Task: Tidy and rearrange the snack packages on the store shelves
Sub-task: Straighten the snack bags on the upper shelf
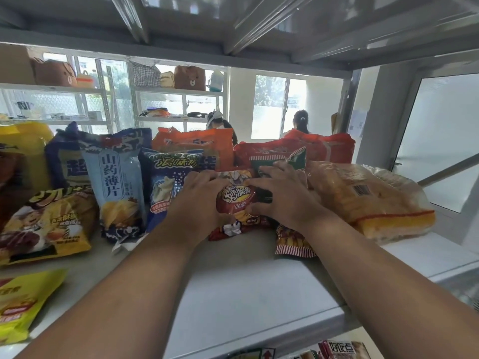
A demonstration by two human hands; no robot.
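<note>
Your left hand point(199, 200) has its fingers curled over the left edge of the red corn-snack bag point(237, 200), and your right hand point(281, 195) lays its fingers across the bag's right side, thumb tucked against the front, so both hands hold the same pack between them. The bag stands slightly tilted on the grey shelf point(246, 281), its bottom seam touching the shelf surface. Under your right wrist a red-and-white striped pack point(293, 242) lies flat, and just behind your right fingers a green striped pack point(277, 158) leans upright. To the left of your left hand stands the dark blue starry bag point(166, 187), then the pale blue chip bag point(116, 182) beside it. Further left a yellow chip bag point(46, 224) lies tilted back. To your right a clear bag of orange crackers point(368, 200) rests on its side. Orange and red packs point(197, 146) stand along the back row.
</note>
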